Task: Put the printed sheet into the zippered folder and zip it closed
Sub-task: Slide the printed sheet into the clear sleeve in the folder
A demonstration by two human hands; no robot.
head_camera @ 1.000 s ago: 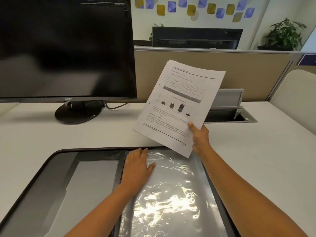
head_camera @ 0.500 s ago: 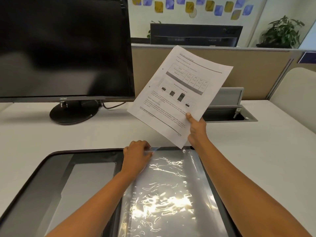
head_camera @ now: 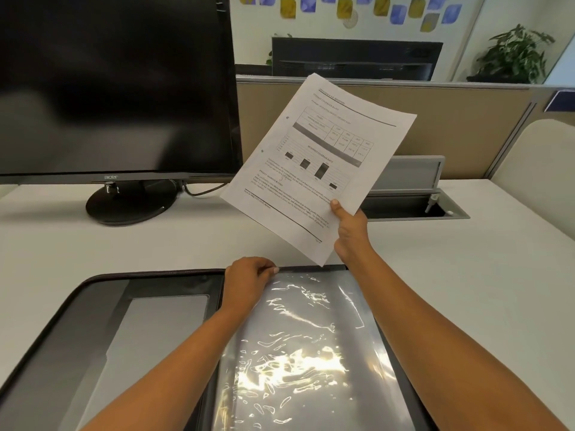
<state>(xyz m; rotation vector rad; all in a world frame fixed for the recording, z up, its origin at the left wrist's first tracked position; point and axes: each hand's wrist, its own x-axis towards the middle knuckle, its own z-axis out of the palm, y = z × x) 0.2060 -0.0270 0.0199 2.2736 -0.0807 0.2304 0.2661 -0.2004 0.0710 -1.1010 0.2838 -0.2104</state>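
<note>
The black zippered folder (head_camera: 93,293) lies open flat on the white desk in front of me. Its right half holds shiny clear plastic sleeves (head_camera: 305,337). My left hand (head_camera: 249,283) pinches the top left corner of the upper sleeve with curled fingers. My right hand (head_camera: 350,234) holds the printed sheet (head_camera: 320,160) by its lower right corner, thumb on the front. The sheet hangs tilted in the air above the folder's far edge, printed side towards me, showing a table and a bar chart.
A black monitor (head_camera: 115,88) on a round stand (head_camera: 130,203) fills the back left. An open grey cable tray (head_camera: 410,200) sits in the desk behind the sheet. A tan partition (head_camera: 451,126) closes off the back. Bare desk (head_camera: 482,290) lies to the right.
My left hand slid from lying flat on the sleeve up to its top left corner and curled to pinch it. My right hand lifted the sheet slightly higher and further away.
</note>
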